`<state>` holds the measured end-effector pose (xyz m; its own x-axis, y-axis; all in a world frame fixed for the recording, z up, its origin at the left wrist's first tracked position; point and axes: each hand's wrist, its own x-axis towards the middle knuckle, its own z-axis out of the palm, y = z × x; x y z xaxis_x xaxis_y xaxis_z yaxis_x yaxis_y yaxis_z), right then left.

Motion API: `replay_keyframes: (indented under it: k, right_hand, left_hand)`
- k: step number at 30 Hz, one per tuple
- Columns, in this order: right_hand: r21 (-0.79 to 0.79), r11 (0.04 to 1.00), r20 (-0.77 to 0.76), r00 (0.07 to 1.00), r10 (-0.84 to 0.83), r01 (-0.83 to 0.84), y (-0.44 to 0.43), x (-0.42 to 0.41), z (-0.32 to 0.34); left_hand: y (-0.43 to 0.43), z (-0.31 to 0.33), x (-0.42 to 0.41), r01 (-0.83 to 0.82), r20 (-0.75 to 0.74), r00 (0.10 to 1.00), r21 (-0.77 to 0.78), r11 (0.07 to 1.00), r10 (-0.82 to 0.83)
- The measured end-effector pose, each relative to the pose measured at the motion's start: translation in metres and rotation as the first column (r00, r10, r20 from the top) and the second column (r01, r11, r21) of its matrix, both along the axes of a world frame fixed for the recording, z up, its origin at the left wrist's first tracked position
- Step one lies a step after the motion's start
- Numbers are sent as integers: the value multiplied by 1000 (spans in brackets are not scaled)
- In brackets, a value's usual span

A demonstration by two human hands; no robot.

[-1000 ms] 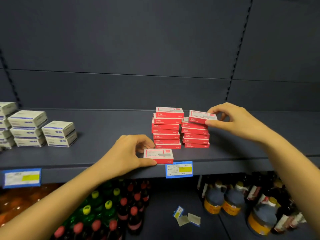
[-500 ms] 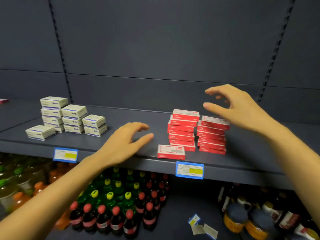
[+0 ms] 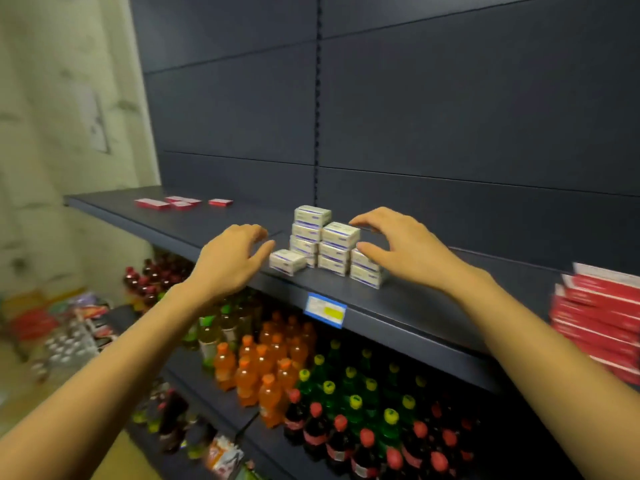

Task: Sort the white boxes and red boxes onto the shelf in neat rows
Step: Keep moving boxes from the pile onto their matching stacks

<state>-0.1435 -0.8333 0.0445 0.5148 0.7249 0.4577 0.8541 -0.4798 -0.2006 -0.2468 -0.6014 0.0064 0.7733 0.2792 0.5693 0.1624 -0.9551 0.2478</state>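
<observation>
Progress partway | white boxes [image 3: 325, 245] stacked unevenly, red boxes [image 3: 181, 203] loose (far left) on shelf [image 3: 398, 306] | left hand [image 3: 230, 259], right hand [image 3: 403, 249] grips released, empty

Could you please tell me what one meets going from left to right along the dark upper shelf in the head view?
Flat red boxes lying loose → open left hand → single white box at the shelf edge → stacked white boxes → open right hand → blurred stack of red boxes.
</observation>
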Motion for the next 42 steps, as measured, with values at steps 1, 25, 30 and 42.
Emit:
replay_keyframes:
  k: [1,25,30,42]
  right_hand:
    - [5,1000,-9,1000,23,-23,20,-1,-2]
    - [-124,991,-159,987,20,-41,451,34,-27]
    - [-148,989,-167,986,-20,-5,526,65,-30]
    - [-264,935,-204,933,-296,238,670,161,-41]
  left_hand:
    - [18,0,-6,-33,-5,999,0,999,33]
    - [400,-11,-46,-166,-130,975,93,982,178]
    - [462,-17,-17,-165,-133,975,86,982,176]
    - [600,-12,79,-74,-179,981,19,997,76]
